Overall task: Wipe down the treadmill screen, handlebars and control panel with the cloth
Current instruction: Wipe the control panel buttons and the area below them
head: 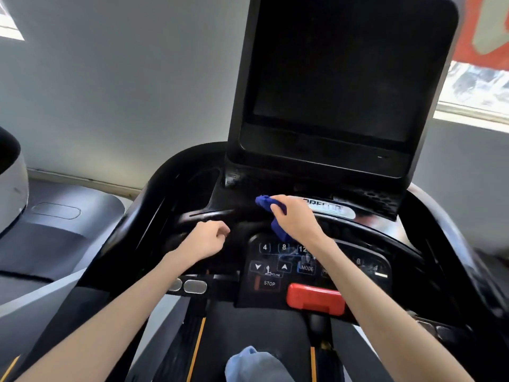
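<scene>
A black treadmill console fills the view. Its dark screen (338,78) stands upright at the top. Below it lies the control panel (275,268) with number keys, arrows, MODE and STOP. My right hand (296,216) is shut on a blue cloth (265,202) and presses it on the black ledge just under the screen, beside the silver logo plate (330,209). Part of the cloth hangs down toward the panel. My left hand (208,238) rests loosely curled on the console's left side, holding nothing. The black handlebars (129,230) curve down both sides.
A red safety clip (315,299) sits at the panel's lower edge. Silver pulse sensors (192,286) lie on the left grip bar. A neighbouring machine (11,183) stands at far left. A grey wall is behind; a window (479,86) is at right.
</scene>
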### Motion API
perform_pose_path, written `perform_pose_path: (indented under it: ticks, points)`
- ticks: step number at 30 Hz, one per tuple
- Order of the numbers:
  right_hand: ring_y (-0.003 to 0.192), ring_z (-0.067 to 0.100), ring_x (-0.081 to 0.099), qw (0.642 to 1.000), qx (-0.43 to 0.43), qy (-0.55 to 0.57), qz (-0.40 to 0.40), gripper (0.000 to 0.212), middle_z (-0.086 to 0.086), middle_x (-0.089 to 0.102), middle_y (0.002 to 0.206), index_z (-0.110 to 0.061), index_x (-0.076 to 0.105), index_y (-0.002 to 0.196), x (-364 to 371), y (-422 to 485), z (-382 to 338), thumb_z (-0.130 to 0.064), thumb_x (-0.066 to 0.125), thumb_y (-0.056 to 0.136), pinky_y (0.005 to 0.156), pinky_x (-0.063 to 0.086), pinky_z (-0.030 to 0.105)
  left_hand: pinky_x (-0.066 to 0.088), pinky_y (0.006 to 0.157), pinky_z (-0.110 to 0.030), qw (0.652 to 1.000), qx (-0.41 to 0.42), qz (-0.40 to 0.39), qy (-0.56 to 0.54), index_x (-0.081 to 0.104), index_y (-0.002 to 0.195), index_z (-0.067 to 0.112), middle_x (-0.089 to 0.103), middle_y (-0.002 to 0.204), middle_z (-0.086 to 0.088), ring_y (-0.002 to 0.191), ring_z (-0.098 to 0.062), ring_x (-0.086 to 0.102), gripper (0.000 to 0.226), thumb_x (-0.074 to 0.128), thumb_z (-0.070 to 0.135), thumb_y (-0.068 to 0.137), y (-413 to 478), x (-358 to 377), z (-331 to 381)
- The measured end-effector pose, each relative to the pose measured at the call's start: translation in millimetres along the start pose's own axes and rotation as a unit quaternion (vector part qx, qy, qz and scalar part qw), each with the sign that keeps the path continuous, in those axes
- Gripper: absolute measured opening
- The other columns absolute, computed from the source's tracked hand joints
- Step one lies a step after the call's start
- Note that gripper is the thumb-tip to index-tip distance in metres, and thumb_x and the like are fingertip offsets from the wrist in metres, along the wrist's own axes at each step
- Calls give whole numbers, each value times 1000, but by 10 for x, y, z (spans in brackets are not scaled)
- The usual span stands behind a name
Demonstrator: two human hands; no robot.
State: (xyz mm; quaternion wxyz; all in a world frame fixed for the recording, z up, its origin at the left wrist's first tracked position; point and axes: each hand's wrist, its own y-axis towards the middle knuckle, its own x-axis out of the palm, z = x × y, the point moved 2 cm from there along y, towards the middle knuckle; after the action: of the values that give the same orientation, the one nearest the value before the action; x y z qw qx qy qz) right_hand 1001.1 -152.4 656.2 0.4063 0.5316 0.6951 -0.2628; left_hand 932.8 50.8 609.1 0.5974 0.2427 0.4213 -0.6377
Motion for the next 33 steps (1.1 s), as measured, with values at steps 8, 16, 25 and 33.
perform_pose_path:
  ticks: [8, 16, 25, 33]
  points:
    - [143, 22, 15, 986, -100, -83, 108, 54, 1, 32, 151, -15, 39, 140, 621, -947, 105, -10, 52, 88, 114, 15, 49, 40, 96, -30, 997, 58, 22, -51, 61, 123, 8, 64, 122, -11, 116, -29, 56, 36, 35, 20, 102, -242, 362, 373]
    - [142, 20, 21, 987, -85, -65, 121, 79, 0, 30, 152, -14, 37, 143, 560, -1111, 274, 16, 55, 72, 111, 32, 43, 36, 108, -31, 995, 75, 48, -54, 40, 142, 7, 50, 140, -10, 129, -25, 47, 43, 36, 10, 100, -276, 498, 408]
    - [140, 21, 29, 987, -93, -79, 103, 77, 2, 36, 148, -12, 45, 138, 386, -1258, 564, 14, 63, 68, 114, 23, 34, 48, 91, -37, 997, 47, 45, 39, 36, 145, 16, 63, 121, -15, 111, -31, 58, 48, 40, 10, 97, -232, 448, 481]
    - [134, 21, 39, 988, -71, -79, 114, 79, 0, 43, 144, -16, 52, 134, 232, -1288, 696, 19, 61, 63, 110, 32, 34, 45, 83, -26, 999, 53, 6, 8, 40, 143, 25, 59, 129, -7, 98, -23, 61, 47, 39, 11, 98, -187, 324, 588]
